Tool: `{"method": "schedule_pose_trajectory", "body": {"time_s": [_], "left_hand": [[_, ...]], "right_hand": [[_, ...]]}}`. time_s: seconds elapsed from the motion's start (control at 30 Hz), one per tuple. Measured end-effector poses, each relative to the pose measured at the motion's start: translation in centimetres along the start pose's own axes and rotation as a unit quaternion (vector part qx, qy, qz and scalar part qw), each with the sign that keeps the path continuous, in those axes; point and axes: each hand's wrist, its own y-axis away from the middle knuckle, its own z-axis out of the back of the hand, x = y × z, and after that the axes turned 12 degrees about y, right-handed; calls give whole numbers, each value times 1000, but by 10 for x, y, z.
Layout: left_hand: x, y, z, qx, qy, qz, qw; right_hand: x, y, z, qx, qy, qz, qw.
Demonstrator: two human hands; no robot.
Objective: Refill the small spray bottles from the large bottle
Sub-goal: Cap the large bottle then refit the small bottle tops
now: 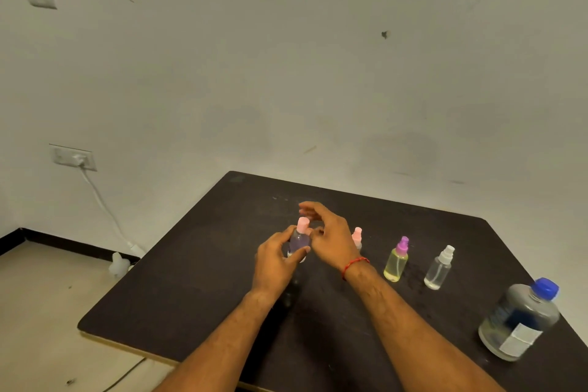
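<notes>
The small clear plastic spray bottle of purple liquid stands upright toward the middle of the dark brown bench. The left hand has its fingers and thumb wrapped round the bottle's body. Its pink spray cap is on. The right hand arches over that cap with its fingers loosely spread and released, and no contact with the cap shows.

This looks like the cap step on the first bottle in the row. The next move probably calls for a pinch on the cap and a twist while the left hand keeps the body from turning.

To the right stand three more:
- a small pink-capped spray bottle, partly behind the right hand;
- a small spray bottle of yellow liquid with a purple cap;
- a small clear spray bottle with a white cap.

Further right and nearer the person, the large clear plastic bottle with a blue screw cap sits capped, close to the bench's right edge, so lifting it needs care.

Bare bench lies left of the held bottle and on its near side, giving room to set the cap down. The left edge drops to pale floor.
</notes>
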Motion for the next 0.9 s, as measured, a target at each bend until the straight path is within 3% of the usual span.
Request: {"method": "schedule_pose_trajectory", "body": {"time_s": [0.23,0.43,0.67,0.9], "left_hand": [[-5,1,0,-1,-15,-7,1000],[-8,-1,3,4,-5,-9,1000],[-9,3,4,20,-11,8,1000],[-15,6,2,3,-20,-6,1000]], "right_hand": [[0,-3,0,-63,46,-35,996],[5,2,2,8,4,15,1000],[9,-2,-1,-26,116,-5,993],[17,0,-4,-40,136,-21,990]]}}
